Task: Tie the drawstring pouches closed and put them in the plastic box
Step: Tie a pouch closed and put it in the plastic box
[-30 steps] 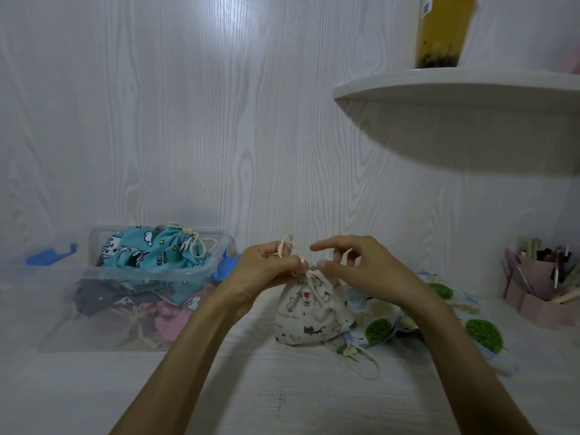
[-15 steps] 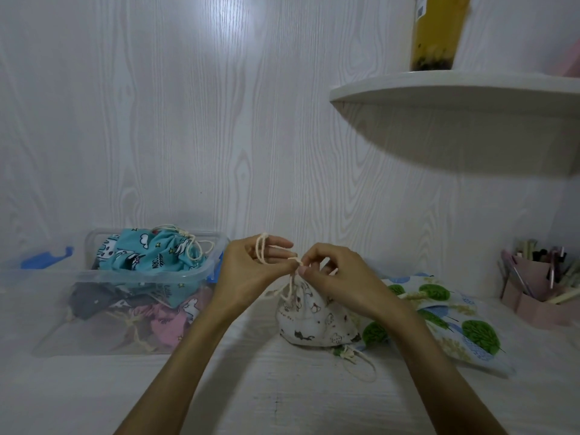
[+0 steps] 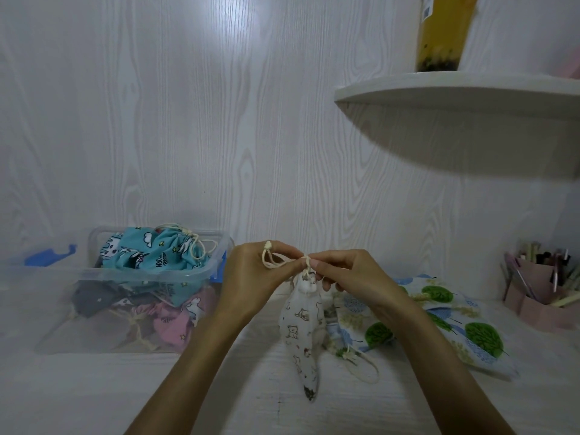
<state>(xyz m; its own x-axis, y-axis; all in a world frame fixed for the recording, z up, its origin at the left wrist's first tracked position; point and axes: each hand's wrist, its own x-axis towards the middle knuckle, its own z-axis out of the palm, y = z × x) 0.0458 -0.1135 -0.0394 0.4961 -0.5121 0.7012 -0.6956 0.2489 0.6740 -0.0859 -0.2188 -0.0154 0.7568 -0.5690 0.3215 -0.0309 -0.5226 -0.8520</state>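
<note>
Pouch [image 3: 302, 328], cream with small animal prints, apparently cinched shut.

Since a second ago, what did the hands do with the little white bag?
The white pouch went from sitting on the table to hanging lifted; the left hand and right hand keep pinching its drawstring. The plastic box and green-tree pouch stayed put.

My left hand [image 3: 251, 277] and right hand [image 3: 354, 277] are bare, with no rings on the fingers [image 3: 317, 264], short plain nails at their tips, and unsleeved forearms running back from them to the frame's edge.
</note>
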